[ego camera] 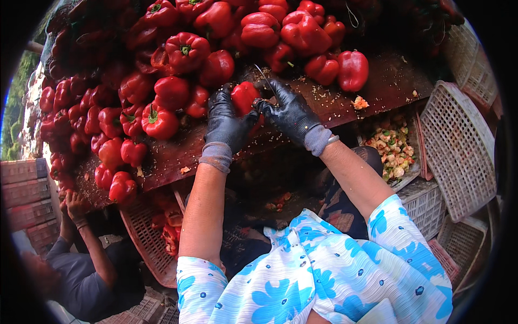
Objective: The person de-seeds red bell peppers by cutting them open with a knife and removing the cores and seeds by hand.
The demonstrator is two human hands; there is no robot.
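Over the front of a seed-strewn table (388,87), my left hand (227,117) in a black coated glove grips a red bell pepper (245,98) by its left side. My right hand (287,111), gloved alike, is closed on a thin-bladed knife (264,75), whose blade points up and away. The fingers of that hand also touch the pepper's right side, where a small brownish piece shows. Most of the knife handle is hidden by the glove. A large heap of whole red bell peppers (188,52) lies just beyond both hands.
On the right, a crate holds cut pepper cores (392,150); a pale plastic crate (459,150) leans beside it. Below the table's left edge, a pink crate (149,247) contains opened peppers (172,231). Another person (89,267) sits at lower left, hands near the table corner.
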